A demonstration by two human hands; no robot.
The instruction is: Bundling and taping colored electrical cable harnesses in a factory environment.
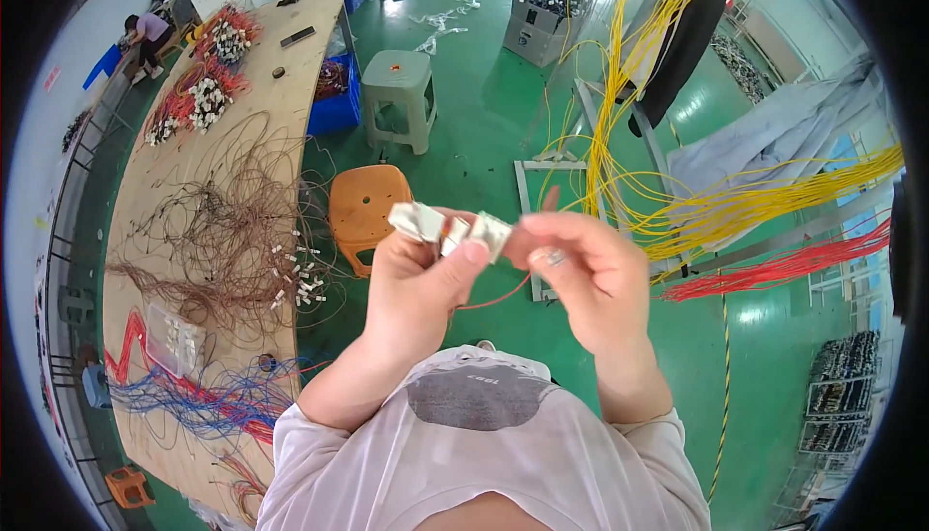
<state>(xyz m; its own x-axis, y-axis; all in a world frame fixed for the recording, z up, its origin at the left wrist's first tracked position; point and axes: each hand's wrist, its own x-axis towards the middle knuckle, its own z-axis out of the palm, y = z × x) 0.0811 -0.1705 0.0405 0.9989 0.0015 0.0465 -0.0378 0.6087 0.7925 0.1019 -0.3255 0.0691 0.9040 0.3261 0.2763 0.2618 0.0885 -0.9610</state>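
My left hand (pixel 411 284) is closed round several white plastic connectors (pixel 418 222), bunched between thumb and fingers at chest height. One connector (pixel 492 232) sticks out past the thumb toward my right hand. A thin red wire (pixel 498 297) curves out below the left hand toward the right. Just right of the connectors is my right hand (pixel 595 284), its thumb and forefinger curled close together. The forefinger's tip is blurred, and what it pinches, if anything, cannot be made out. A small shiny spot shows by the thumb.
On the left stands a wooden table (pixel 276 76) with brown wires (pixel 223 202), blue wires (pixel 194 400) and a clear box (pixel 174 337). An orange stool (pixel 368 204) and a grey stool (pixel 399 86) stand ahead. Yellow wires (pixel 619 144) and red wires (pixel 784 265) hang over a metal frame on the right.
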